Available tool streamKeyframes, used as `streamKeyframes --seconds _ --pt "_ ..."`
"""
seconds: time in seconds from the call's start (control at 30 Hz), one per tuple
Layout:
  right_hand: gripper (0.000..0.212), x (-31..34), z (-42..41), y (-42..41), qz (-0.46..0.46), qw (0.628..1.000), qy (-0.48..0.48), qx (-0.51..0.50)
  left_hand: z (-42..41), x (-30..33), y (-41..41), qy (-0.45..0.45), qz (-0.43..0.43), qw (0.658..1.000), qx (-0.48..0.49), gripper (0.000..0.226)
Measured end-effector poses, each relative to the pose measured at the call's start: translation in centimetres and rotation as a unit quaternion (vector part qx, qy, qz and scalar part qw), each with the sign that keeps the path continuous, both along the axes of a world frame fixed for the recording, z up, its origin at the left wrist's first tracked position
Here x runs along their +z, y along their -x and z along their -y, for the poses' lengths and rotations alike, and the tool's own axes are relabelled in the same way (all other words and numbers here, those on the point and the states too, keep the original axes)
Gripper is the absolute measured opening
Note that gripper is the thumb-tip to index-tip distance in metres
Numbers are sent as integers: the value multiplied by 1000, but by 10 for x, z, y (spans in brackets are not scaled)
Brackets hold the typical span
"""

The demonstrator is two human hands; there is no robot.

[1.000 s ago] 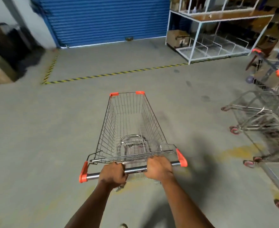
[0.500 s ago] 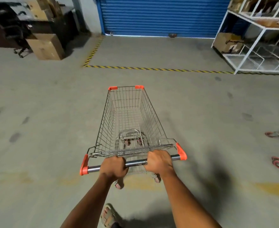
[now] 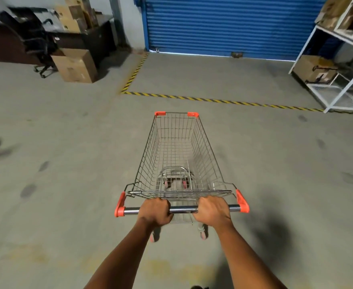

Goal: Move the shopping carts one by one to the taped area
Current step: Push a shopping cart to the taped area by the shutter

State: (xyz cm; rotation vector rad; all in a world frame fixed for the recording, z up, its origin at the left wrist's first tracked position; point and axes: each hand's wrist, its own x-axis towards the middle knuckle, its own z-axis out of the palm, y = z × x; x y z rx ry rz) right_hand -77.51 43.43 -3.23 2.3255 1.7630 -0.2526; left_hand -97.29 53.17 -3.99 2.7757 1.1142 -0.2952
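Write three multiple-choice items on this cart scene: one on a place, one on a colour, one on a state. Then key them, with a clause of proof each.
1. Where is the cardboard box nearest the taped area?
A. inside it
B. left of it, outside the tape
C. in the cart

2. What colour is the roller door?
A. blue
B. green
C. white

3. What is in the shopping cart basket?
A. a box
B. bags
C. nothing

Key:
1 B, the box sits left of the striped tape.
2 A, its slats are blue.
3 C, floor shows through the bare wire while the left hand and right hand grip the handle.
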Motion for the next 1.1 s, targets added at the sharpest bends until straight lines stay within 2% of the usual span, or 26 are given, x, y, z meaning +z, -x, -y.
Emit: streamKeyframes --seconds 0.37,0.7,0.97,1.1 --pt "25 2 -276 -48 -15 1000 -4 -14 -279 0 -52 6 -4 1000 4 36" --pt "29 7 -546 -107 -45 998 0 35 -541 6 -104 40 6 998 54 35" --pt "35 10 -776 -144 -23 998 -4 63 -759 6 -138 26 16 998 61 37" --pt "37 13 -897 -151 -12 999 4 51 -878 10 -145 50 25 997 59 36"
